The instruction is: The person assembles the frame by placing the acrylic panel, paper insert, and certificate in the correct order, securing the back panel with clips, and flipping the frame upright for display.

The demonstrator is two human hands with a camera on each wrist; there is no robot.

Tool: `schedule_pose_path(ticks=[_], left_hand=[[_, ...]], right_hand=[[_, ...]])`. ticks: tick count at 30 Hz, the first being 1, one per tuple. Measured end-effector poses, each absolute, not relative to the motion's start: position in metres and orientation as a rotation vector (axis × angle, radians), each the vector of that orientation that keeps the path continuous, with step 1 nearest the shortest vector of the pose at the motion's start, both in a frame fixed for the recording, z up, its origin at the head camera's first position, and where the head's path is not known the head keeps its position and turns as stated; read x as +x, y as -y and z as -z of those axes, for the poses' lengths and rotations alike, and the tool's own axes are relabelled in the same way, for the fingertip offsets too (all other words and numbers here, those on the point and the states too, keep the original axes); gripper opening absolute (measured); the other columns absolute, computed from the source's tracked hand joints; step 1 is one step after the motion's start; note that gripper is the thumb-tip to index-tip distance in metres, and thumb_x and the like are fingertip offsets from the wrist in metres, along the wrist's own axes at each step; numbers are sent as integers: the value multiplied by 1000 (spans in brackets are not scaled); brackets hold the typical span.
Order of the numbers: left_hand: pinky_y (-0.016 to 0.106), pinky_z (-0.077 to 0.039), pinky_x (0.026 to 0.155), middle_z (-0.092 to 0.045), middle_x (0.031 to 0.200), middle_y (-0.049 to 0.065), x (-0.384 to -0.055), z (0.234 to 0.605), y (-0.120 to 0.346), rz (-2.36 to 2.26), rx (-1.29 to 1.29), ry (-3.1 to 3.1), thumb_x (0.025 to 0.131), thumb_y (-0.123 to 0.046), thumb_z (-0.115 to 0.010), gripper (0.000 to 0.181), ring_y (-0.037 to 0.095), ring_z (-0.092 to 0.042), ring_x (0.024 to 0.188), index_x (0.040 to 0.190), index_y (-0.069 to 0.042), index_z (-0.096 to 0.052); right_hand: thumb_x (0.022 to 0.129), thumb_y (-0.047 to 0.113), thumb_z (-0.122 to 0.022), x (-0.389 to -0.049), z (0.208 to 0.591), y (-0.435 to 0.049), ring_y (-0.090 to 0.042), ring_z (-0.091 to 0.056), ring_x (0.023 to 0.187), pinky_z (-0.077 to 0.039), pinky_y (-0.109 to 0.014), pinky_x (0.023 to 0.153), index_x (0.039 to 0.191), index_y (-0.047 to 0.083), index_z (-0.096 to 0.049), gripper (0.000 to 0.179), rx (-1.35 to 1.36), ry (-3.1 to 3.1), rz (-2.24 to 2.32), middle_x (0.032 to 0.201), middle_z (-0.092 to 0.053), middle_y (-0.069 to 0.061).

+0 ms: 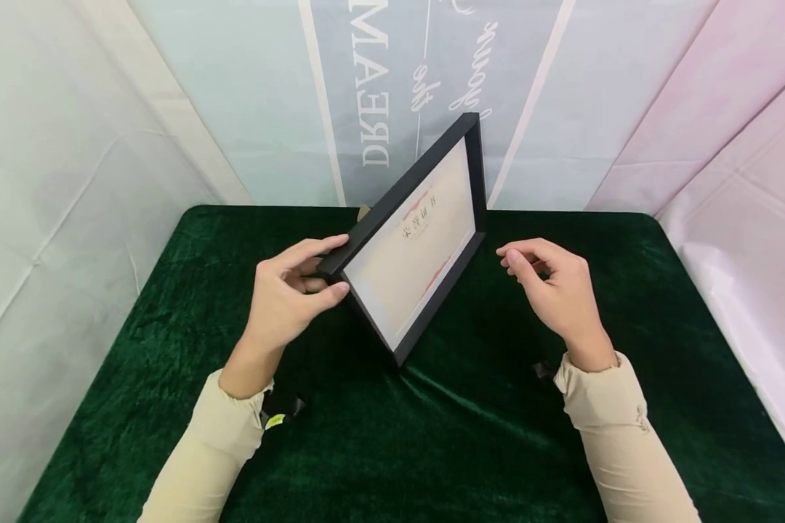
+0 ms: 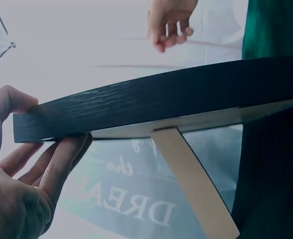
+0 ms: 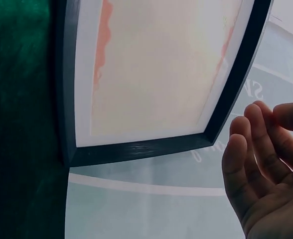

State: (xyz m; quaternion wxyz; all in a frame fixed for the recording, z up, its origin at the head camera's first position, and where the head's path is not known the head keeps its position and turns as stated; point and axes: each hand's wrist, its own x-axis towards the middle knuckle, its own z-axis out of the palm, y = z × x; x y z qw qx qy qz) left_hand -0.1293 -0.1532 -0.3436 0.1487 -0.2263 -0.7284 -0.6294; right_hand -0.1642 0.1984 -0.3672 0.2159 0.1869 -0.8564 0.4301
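A black picture frame stands tilted on the green cloth, its white-bordered print turned towards the right. My left hand grips the frame's upper near corner, thumb on the front side and fingers around the edge and back. Seen from the left wrist, a tan support leg sticks out from behind the frame. To the right of the frame my right hand hovers with fingers loosely bent and nothing in them. The right wrist view shows its fingertips apart from the frame's dark edge.
A dark green velvet cloth covers the table. Behind the table hangs a pale blue backdrop with white lettering, and whitish drapes enclose the sides. Small black wrist straps show by the sleeves.
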Motion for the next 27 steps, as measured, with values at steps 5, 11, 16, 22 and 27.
schedule_pose_path(ticks=[5,11,16,22,27], left_hand=[[21,-60,74,-70,116,0,-138,347,165,1891,-664,1995,78,13,-71,46,12,-71,90,124,9,-64],[21,-59,72,-73,111,3,-152,349,174,2068,-640,1826,79,17,-64,43,13,-70,90,122,9,-65],[22,-59,74,-75,107,3,-162,350,183,2119,-634,1756,79,14,-63,42,14,-72,91,118,0,-70],[24,-60,75,-74,106,2,-166,356,192,2119,-757,1656,83,11,-68,33,13,-74,87,110,-7,-72],[24,-61,75,-75,104,4,-169,358,197,2112,-831,1616,83,9,-72,29,14,-74,86,109,-2,-71]], right_hand=[[101,23,-59,-164,379,-208,3,-59,83,-48,-10,75,108,18,-74,17,547,2499,-1101,99,-74,1],[101,25,-58,-159,395,-231,3,-55,81,-44,-6,76,111,22,-73,18,479,2653,-1004,104,-73,1],[102,28,-57,-161,398,-238,0,-56,82,-43,-6,76,114,23,-72,19,458,2713,-999,107,-72,1],[102,38,-54,-178,405,-228,-8,-60,89,-48,-14,76,120,23,-68,28,405,2816,-1076,111,-70,0],[102,44,-50,-212,411,-218,-20,-61,106,-51,-32,86,133,17,-59,42,335,2830,-1223,125,-64,-7]])
